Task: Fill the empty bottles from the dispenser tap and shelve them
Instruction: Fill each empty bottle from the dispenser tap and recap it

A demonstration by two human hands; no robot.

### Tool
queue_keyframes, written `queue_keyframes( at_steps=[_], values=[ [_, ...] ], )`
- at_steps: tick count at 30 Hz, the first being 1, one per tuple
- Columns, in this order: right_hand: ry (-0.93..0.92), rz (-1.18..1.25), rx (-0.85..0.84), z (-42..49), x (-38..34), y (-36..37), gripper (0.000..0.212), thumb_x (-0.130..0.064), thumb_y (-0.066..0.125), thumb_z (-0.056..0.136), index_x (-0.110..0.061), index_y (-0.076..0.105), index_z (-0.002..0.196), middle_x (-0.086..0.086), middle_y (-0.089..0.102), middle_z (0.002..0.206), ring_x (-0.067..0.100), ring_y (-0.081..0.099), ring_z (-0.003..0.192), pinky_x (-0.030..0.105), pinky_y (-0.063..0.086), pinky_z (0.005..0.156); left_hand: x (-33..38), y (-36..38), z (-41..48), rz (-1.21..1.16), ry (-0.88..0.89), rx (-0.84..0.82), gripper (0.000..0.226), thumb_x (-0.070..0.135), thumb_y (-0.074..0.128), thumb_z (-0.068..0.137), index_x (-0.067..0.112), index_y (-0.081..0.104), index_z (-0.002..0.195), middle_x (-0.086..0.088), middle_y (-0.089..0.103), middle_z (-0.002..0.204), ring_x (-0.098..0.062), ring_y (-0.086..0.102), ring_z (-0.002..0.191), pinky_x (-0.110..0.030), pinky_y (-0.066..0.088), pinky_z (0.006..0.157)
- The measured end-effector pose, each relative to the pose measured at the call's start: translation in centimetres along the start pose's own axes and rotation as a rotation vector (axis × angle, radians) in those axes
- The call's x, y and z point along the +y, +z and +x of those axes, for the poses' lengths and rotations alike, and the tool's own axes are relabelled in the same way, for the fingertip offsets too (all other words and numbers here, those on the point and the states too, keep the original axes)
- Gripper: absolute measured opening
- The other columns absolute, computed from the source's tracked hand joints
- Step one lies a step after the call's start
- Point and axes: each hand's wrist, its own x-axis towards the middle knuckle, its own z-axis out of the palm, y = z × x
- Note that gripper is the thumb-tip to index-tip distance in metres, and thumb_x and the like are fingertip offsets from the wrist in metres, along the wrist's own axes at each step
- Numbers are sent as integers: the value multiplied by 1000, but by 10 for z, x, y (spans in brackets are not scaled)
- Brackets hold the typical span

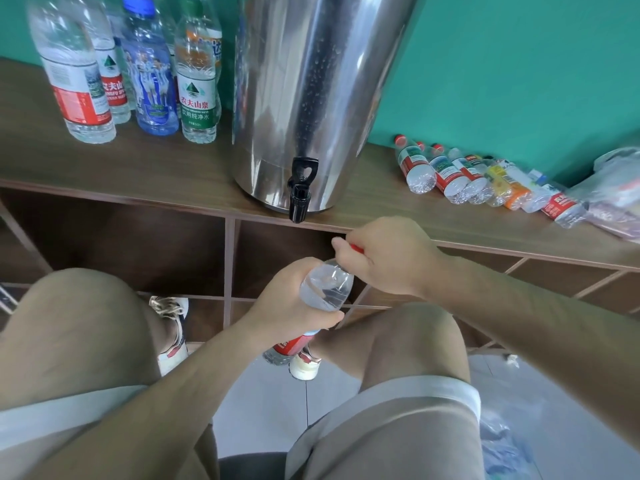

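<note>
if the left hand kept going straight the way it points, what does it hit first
Probably the right hand, which grips the red cap of the bottle that the left hand holds. Depth is unclear from one view.

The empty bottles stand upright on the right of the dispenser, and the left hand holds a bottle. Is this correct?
No: the head view shows the empty bottles lying on their sides, not upright. They are on the right of the dispenser, and the left hand holds a bottle.
</note>
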Motion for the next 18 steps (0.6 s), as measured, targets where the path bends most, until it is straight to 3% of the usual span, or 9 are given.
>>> queue_keyframes(
  at_steps=[2,4,7,9,10,14,16,18],
  values=[
    [171,-85,-67,3,-10,-1,64,-53,28,107,-11,49,63,4,49,61,30,49,66,33,20,53,1,-1,-2,5,-4,26,42,21,92,69,27,64,99,8,69,94,-10,68,91,-30,58,83],
    [107,-96,26,3,-15,-7,65,-56,26,106,-13,45,61,-1,46,59,25,45,60,31,17,52,6,-5,-7,-18,-10,2,47,19,93,73,33,61,104,15,69,99,-1,67,95,-13,54,78],
    [-203,-45,254,4,-9,-21,54,-54,35,103,-19,47,63,-8,40,61,18,39,60,26,15,53,16,-14,-14,-97,-6,-42,57,20,94,72,31,60,117,10,71,105,-10,69,104,-24,59,86],
    [-347,-37,274,9,-6,-27,51,-48,41,103,-17,55,65,-5,45,61,20,42,59,26,20,56,22,-19,-20,-77,20,-34,62,24,94,71,33,59,121,9,70,109,-16,68,108,-31,58,91],
    [-360,-40,271,12,-9,-29,51,-47,40,102,-17,56,64,-3,48,60,21,45,57,26,21,55,25,-22,-22,-59,24,-21,61,25,94,71,34,58,120,12,70,108,-13,68,108,-27,57,90],
    [-107,-101,279,24,-37,-47,65,-53,17,100,-14,41,53,2,39,48,25,41,48,31,14,51,46,-35,-29,56,24,177,56,30,94,73,47,51,105,29,65,97,16,59,99,0,44,74],
    [-19,-76,316,34,-47,-65,67,-50,22,106,-13,34,51,1,35,47,20,34,47,32,12,51,56,-46,-28,96,76,292,56,28,94,73,47,48,99,35,63,90,24,55,94,4,39,73],
    [-68,-80,339,43,-56,-86,70,-55,24,110,-16,42,54,-1,42,51,17,39,50,32,15,50,66,-66,-30,66,98,318,54,23,93,73,43,50,100,41,63,91,22,58,91,3,41,73]
  ],
)
